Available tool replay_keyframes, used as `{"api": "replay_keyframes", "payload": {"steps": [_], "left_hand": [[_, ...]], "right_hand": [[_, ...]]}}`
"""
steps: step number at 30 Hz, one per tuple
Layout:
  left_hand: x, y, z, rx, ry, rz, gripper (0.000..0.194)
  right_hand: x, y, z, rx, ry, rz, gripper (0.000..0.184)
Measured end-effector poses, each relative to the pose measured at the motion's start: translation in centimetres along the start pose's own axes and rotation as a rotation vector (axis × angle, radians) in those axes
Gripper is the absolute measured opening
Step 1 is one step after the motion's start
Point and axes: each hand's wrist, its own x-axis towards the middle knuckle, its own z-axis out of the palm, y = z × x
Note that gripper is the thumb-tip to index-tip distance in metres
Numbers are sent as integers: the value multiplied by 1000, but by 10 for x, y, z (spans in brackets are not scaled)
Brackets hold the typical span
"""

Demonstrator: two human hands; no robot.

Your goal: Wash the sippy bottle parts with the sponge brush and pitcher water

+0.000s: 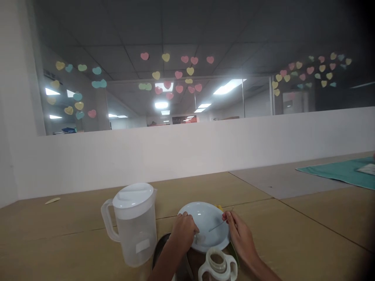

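Observation:
Over the near left part of a white plate [207, 212], my left hand [185, 230] has its fingers curled closed. A small, pale, see-through bit [200, 238] lies just under its fingertips; whether they grip it I cannot make out. At the plate's right rim, my right hand [238, 233] pinches a thin pale stick [216, 226], which slants down to the left over the plate. In front of the plate stands an open bottle with two white handles [218, 265]. A dark rounded object [159, 249] is partly hidden beneath my left forearm.
A clear plastic pitcher [136, 226] with a white lid stands left of the plate. Something yellow [219, 207] shows behind the plate. A teal cloth [336, 173] lies far right. Behind the brown tabletop [73, 242] rises a white wall [187, 148] under a window with paper hearts.

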Motion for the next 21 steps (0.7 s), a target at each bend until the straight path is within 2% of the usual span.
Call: {"api": "replay_keyframes", "payload": {"steps": [3,9,14,21], "left_hand": [[-9,2,-16,-230,35,-5,23],[-26,20,-55,-667,276,-7,22],[-45,44,-82,-1031,226,21,24],[-53,58,-91,-1062,222,77,19]], "right_hand": [[-2,-7,-2,-74,-22,-94,45],[-1,-4,0,-163,-37,-234,43],[-1,4,2,-180,-26,-158,38],[-1,6,1,-165,-53,-115,36]]}}
